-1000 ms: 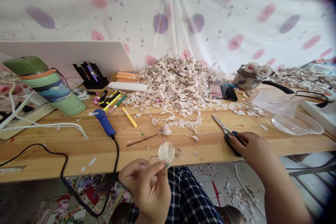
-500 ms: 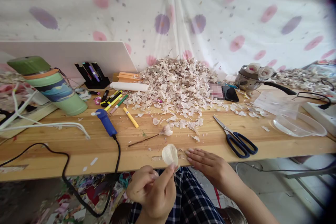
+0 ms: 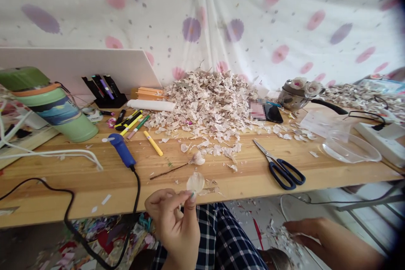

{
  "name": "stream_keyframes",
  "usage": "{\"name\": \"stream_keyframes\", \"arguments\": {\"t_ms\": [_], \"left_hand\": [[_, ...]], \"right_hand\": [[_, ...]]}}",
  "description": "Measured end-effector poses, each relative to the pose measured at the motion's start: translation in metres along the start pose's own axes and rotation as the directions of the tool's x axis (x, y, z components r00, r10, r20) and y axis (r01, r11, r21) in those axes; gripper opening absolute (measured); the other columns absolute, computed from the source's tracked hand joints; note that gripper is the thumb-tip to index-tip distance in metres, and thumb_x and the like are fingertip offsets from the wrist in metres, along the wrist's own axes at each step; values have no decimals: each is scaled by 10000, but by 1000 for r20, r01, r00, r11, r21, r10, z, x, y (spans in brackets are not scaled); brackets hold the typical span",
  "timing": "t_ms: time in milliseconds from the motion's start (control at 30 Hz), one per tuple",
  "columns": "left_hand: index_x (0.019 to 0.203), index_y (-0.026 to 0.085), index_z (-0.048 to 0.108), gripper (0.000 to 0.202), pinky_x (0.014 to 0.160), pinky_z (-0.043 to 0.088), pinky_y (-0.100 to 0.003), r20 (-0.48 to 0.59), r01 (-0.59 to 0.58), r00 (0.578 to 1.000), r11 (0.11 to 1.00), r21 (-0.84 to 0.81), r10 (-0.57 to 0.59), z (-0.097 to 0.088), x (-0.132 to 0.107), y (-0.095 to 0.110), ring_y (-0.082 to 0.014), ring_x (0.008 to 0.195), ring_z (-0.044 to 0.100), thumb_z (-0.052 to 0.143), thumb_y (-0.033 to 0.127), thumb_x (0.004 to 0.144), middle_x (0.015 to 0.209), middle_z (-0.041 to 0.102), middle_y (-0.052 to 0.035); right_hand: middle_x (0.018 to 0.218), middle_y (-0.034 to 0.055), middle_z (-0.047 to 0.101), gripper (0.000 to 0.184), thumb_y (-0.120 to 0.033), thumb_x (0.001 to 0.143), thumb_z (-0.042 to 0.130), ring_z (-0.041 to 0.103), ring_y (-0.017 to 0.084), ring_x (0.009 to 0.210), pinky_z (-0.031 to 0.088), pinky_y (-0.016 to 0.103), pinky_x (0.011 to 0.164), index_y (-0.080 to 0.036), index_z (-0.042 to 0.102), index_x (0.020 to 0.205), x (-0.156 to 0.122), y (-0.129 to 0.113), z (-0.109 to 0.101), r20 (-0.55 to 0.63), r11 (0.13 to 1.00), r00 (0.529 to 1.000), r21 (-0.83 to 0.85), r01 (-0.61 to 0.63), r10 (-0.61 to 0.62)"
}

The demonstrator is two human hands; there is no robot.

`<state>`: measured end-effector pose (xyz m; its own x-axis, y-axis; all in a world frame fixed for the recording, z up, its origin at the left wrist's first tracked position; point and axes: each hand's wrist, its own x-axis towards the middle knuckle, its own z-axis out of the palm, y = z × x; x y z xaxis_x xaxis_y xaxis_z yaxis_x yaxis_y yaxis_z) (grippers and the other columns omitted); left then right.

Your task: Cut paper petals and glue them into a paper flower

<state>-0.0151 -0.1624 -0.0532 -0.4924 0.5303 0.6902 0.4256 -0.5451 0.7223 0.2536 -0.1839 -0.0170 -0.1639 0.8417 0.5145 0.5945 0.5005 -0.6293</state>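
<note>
Pinching a pale, rounded, papery petal [image 3: 195,182] between thumb and forefinger, the left hand [image 3: 174,219] holds it up just in front of the near edge of the light wooden tabletop [image 3: 63,185], above a lap in dark checked trousers [image 3: 221,236]. The right hand [image 3: 299,230] hangs low to the right, below the table and over pale litter on the floor; whether its fingers are slack or curled I cannot tell.

On the boards just beyond the petal lies a thin brown stem with a small bud [image 3: 177,168]. A blue-handled tool on a black cord [image 3: 122,152] lies to the left, and black-handled scissors [image 3: 281,168] lie apart to the right. Farther back are a yellow marker [image 3: 153,142], a clear plastic bowl [image 3: 351,152] and a green flask lying on its side [image 3: 53,105]. Behind them a large heap of pale pinkish scraps [image 3: 209,97] spreads over the middle. At the back stand a black pen stand [image 3: 104,88], a white board [image 3: 79,63] and a metal pot holding paper roses [image 3: 294,93]. A white cloth printed with pink and purple flowers [image 3: 253,17] closes off the room.
</note>
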Motion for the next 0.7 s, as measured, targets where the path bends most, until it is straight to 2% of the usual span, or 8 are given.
{"name": "stream_keyframes", "arguments": {"t_ms": [100,200,367,433,500,600,667,700], "left_hand": [[842,214,645,92,668,438,-249,40,-56,998,998,35,54,2,-6,2,-141,815,452,658,124,827,897,409,-7],[845,211,646,83,671,427,-265,74,-100,993,993,55,96,4,-10,5,-144,805,452,657,130,832,894,406,-8],[838,196,659,71,651,414,-273,43,-169,985,977,132,165,-1,-9,0,-144,800,453,676,129,822,878,421,-11],[832,183,665,103,622,425,-254,1,-173,985,976,132,174,-5,-8,-6,-130,784,466,703,97,788,882,426,-9],[827,174,667,134,600,438,-241,-38,-159,986,979,124,165,-8,-6,-11,-117,762,483,720,71,760,889,430,-6],[808,168,666,108,599,450,-242,-66,-139,987,981,136,149,-11,-2,-16,-108,747,491,722,87,763,909,424,-7],[798,164,662,85,603,442,-239,-71,-143,985,977,157,155,-11,2,-17,-109,756,485,716,102,774,911,424,-10],[795,161,660,83,606,436,-237,-74,-147,984,974,173,161,-11,4,-18,-109,758,481,716,103,775,909,423,-9]], "right_hand": [[776,81,745,242,-441,866,622,696,251,758,584,355,683,-244,760,844,7,-11,12,-36,998,999,-49,-31,29],[817,83,732,202,-361,901,587,670,249,789,547,359,712,-234,743,877,19,-15,39,-15,993,999,-113,-35,34],[844,98,665,198,-240,906,546,596,261,819,452,424,788,-165,716,977,46,2,85,-29,928,996,-363,-87,82],[832,102,641,197,-239,891,550,575,281,827,429,449,789,-158,728,916,54,8,95,-45,902,992,-412,-130,122],[797,94,632,207,-227,882,543,576,270,799,439,426,758,-161,727,813,55,11,93,-19,910,992,-394,-126,129],[792,72,633,227,-222,876,514,603,216,751,480,339,701,-177,707,768,39,17,66,153,946,969,-290,-144,195],[768,58,636,219,-223,848,519,621,198,710,494,311,665,-192,685,709,20,23,37,320,932,897,-295,-211,304],[677,41,614,199,-211,801,546,604,189,606,481,301,582,-197,673,648,10,25,22,346,896,861,-376,-236,372]]}}
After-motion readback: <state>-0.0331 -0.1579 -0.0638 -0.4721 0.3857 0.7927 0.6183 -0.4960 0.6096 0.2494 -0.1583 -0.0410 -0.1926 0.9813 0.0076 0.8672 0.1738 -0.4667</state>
